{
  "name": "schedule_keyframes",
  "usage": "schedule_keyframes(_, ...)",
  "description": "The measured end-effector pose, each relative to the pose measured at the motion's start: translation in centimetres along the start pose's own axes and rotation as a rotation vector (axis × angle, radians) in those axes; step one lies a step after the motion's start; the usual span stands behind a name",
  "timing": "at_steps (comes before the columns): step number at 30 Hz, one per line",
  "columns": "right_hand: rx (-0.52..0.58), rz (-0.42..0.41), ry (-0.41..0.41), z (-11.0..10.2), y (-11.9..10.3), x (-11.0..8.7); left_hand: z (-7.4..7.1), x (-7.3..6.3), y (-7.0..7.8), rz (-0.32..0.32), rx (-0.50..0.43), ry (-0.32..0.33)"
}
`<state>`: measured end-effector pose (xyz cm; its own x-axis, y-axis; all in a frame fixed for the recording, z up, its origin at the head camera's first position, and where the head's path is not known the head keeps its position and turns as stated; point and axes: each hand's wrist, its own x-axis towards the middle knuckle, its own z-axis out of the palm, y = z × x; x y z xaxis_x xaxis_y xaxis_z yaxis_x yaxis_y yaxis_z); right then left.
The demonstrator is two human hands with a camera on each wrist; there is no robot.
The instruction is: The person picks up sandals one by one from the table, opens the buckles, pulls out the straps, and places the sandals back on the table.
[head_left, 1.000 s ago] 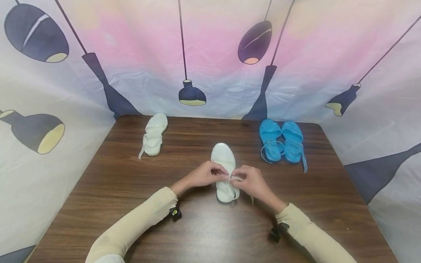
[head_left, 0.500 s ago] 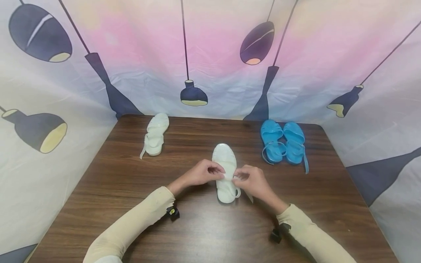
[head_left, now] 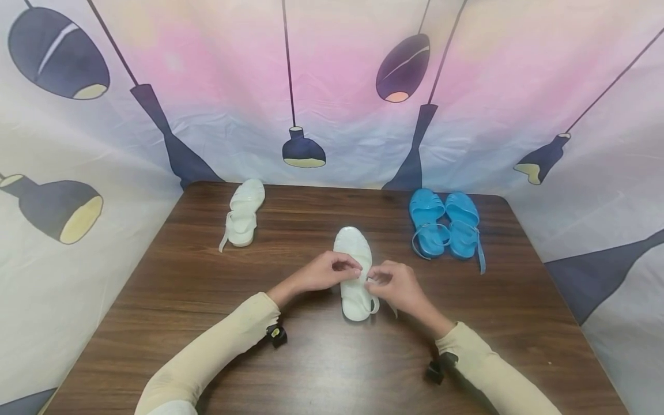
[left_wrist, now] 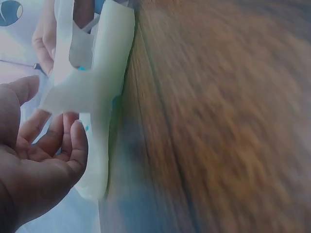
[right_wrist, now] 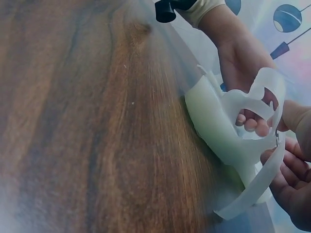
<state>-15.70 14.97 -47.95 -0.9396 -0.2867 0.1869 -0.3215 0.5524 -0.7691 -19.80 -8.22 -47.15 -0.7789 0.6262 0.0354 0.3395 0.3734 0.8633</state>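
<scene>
A white jelly sandal (head_left: 353, 241) lies on the table between both hands, its toe pointing away. Over its middle is my left hand (head_left: 324, 272), whose thumb and fingertips stand apart in the left wrist view, close to the strap. My right hand (head_left: 398, 285) pinches the ankle strap near its small metal buckle (right_wrist: 277, 139) at the sandal's right side. The loose end of the strap (right_wrist: 248, 201) hangs down toward the table in the right wrist view. From the head view, the right fingers hide the buckle.
Another white sandal (head_left: 246, 199) lies at the back left of the brown wooden table (head_left: 332, 369). Two blue sandals (head_left: 427, 202) stand side by side at the back right. A printed curtain (head_left: 233, 69) surrounds the table's far edge and sides.
My left fingertips have come off the strap by the buckle and shifted slightly up over the sandal. The right hand stays at the strap, and the sandal has hardly moved.
</scene>
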Motion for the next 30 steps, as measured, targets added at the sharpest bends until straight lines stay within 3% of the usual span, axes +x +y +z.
schedule_keyframes(9, 0.006, -0.010, 0.000, 0.18, 0.17, 0.10, 0.42, 0.27, -0.33, 0.051, 0.020, 0.016)
schedule_keyframes(20, -0.001, 0.020, -0.004, 0.14, 0.06, 0.00, -0.17, -0.10, -0.17, -0.007, 0.029, 0.043)
schedule_keyframes(25, -0.007, 0.035, -0.009, 0.06, -0.03, -0.02, -0.40, -0.24, -0.13, -0.008, 0.027, 0.060)
schedule_keyframes(30, 0.003, 0.049, -0.018, -0.08, -0.17, -0.07, -0.47, -0.33, 0.18, 0.011, 0.025, 0.037)
